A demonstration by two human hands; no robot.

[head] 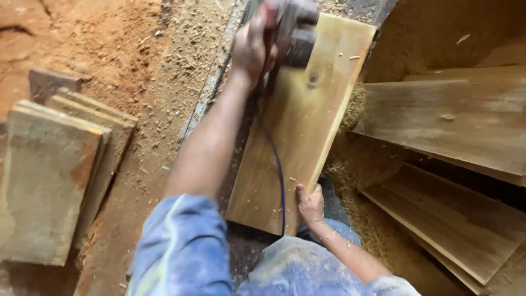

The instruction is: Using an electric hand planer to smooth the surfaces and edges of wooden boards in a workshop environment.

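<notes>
No packages, no labels, no signs, no screens anywhere in view

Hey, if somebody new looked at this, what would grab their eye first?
Probably the pale wooden board in the middle, with the left hand gripping a grey power tool at its far end. The right hand rests on the board's near edge, and sawdust covers the ground around it.
</notes>
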